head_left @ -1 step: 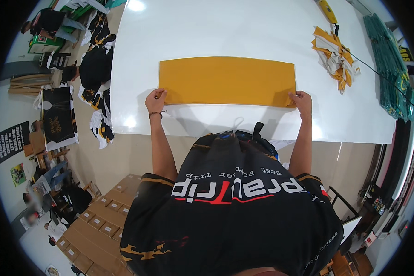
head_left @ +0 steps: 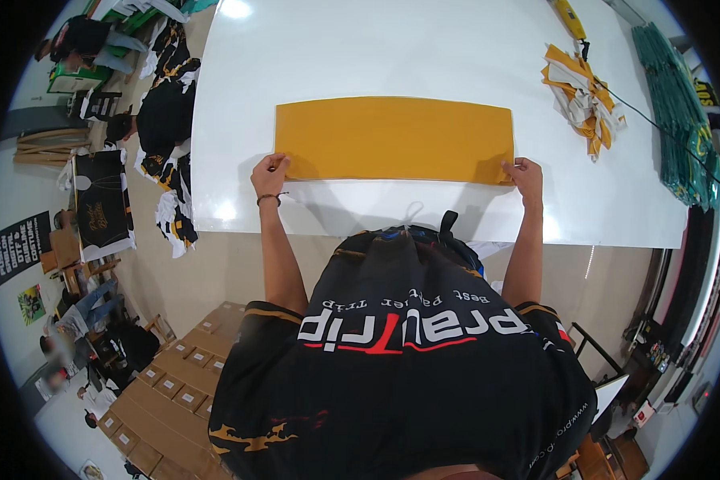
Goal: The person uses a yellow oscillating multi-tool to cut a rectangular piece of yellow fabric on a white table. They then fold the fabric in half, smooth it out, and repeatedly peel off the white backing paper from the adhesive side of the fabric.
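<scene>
A wide mustard-yellow piece of fabric [head_left: 394, 140] lies flat on the white table [head_left: 360, 60], its long sides running left to right. At its near left corner, my left hand [head_left: 270, 174] pinches the edge between thumb and fingers; a dark bracelet circles that wrist. The near right corner is pinched in my right hand [head_left: 525, 178]. Both forearms reach forward from the table's near edge. The fabric's near edge runs between the two hands, smooth along its length.
At the far right lies a crumpled heap of yellow and white cloth scraps [head_left: 580, 100], beside a yellow corded tool [head_left: 570, 20]. Green netted bundles [head_left: 672, 116] line the right edge. People and dark garments [head_left: 164, 120] are beyond the left edge; cardboard boxes [head_left: 168, 392] are stacked behind left.
</scene>
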Motion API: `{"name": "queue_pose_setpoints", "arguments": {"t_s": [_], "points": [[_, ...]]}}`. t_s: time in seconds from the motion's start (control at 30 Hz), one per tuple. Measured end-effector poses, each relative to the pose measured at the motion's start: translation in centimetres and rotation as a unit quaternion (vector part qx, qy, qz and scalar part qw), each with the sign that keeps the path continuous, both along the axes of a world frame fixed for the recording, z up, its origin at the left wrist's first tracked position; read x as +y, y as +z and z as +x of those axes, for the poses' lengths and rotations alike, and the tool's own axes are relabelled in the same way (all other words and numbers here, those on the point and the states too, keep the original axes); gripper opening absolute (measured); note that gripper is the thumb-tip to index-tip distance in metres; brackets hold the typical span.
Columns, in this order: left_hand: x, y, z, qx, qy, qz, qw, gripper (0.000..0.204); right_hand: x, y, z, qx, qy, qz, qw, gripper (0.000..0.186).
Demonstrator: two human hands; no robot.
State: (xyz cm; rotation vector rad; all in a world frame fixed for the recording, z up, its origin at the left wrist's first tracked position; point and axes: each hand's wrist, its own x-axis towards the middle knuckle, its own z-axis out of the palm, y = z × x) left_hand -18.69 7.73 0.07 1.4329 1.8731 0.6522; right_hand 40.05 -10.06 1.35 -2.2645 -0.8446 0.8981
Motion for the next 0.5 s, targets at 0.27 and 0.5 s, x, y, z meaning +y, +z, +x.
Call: {"name": "queue_pose_setpoints", "arguments": {"t_s": [0.27,0.5], "points": [[-0.6,-0.5,-1.5,0.031,-0.050,0.004,0.998,0.027,-2.7,-1.7,0.8,0.020,-0.025,0.031,0.999,0.027],[-1.5,-2.7,-4.6,0.086,-0.027,0.121,0.989,0.017,-2.5,-2.3,6.1,-0.110,-0.053,0.061,0.991,0.026]]}}
